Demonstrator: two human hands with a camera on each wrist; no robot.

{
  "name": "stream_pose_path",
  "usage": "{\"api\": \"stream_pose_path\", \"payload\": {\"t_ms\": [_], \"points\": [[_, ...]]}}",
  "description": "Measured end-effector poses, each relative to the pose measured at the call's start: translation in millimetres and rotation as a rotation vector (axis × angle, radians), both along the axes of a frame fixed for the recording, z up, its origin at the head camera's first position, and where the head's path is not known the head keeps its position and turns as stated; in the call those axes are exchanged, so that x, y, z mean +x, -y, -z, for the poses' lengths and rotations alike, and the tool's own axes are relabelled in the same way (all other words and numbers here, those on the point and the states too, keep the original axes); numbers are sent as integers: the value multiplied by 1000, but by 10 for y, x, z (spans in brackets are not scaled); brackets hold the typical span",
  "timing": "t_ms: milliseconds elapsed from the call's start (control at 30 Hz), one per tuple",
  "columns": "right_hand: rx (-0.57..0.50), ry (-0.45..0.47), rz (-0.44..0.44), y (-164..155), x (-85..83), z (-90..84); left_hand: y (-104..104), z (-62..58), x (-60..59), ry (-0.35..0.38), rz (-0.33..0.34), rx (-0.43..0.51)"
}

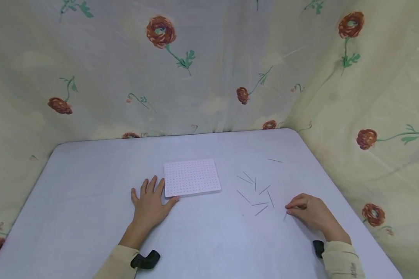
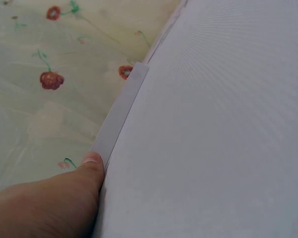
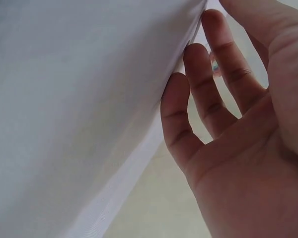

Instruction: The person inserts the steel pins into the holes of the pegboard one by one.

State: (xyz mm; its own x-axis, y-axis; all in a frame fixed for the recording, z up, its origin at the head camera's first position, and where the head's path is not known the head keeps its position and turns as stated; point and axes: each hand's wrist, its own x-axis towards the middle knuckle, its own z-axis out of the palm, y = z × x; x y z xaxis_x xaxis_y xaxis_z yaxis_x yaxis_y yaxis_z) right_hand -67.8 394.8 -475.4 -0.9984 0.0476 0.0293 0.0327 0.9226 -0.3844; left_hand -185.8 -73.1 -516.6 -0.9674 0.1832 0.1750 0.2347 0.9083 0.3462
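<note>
A white board [image 1: 192, 177] with rows of small holes lies flat on the table. My left hand [image 1: 149, 207] rests palm down at its near left corner, fingers spread, with thumb and forefinger at its edges. In the left wrist view, the thumb [image 2: 92, 166] lies against the board's side [image 2: 121, 109]. To the right, my right hand [image 1: 310, 212] pinches a thin dark needle-like stick [image 1: 285, 217] between thumb and forefinger, its lower end pointing toward me. Bent fingers [image 3: 198, 64] of that hand rest at the table surface in the right wrist view; the stick is out of sight there.
Several similar thin sticks [image 1: 260, 204] lie scattered between the board and my right hand, with a lone stick [image 1: 275, 160] farther back. A white cloth covers the table [image 1: 209, 244]. Flowered curtains [image 1: 209, 77] hang behind and along the sides.
</note>
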Motion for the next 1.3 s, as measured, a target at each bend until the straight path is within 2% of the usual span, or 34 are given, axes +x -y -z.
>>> {"api": "stream_pose_path", "payload": {"t_ms": [200, 367, 633, 767, 900, 1100, 1300], "points": [[21, -25, 11, 1, -21, 12, -3, -17, 8, 0, 0, 8], [14, -5, 45, 4, -21, 32, 0, -20, 14, 2, 3, 11], [-49, 5, 74, -56, 42, 44, 4, -4, 14, -10, 10, 7], [-86, 43, 82, -84, 51, 31, 6, -6, 14, -14, 8, 4], [-90, 55, 70, -103, 35, 34, 12, -15, 12, -11, 8, 6], [-40, 5, 35, -112, -17, 34, 16, -23, -2, -7, 2, 8], [-28, -8, 7, -88, 22, 15, 11, 1, 0, 3, 6, -1]]}}
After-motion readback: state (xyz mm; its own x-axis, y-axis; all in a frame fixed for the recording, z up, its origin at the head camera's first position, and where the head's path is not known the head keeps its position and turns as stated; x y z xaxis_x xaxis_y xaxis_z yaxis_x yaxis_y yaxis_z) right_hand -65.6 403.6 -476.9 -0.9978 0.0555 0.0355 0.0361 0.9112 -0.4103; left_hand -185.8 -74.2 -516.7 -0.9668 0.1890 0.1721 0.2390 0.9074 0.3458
